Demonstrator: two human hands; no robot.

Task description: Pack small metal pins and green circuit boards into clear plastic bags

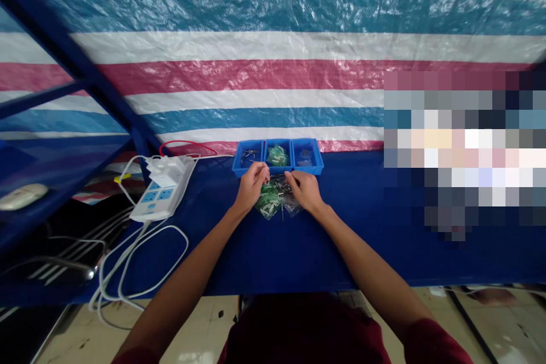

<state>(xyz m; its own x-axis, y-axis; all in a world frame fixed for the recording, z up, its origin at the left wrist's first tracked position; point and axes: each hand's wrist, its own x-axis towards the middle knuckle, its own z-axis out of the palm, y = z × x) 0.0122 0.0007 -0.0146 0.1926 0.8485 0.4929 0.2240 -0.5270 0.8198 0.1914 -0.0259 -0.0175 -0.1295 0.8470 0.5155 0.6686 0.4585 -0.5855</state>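
Note:
Both hands are over a heap of small parts on the blue table, in front of three joined blue bins. My left hand [252,183] has thumb and fingers pinched together above the left side of the heap; what they hold is too small to make out. Opposite it, my right hand [306,189] is closed too, its thumb and fingertips at the heap's right edge, their contents unclear. Green pieces in clear plastic [268,200] lie beneath the hands, with thin metal screw-like pieces [282,211] among them.
The left bin [240,164] holds thin metal pieces, the middle one a bag of green pieces [277,155], the right one clear bags [305,157]. A white power strip [160,196] with looping cables [185,239] lies left. A blue metal frame [106,105] rises there. The right side is pixelated.

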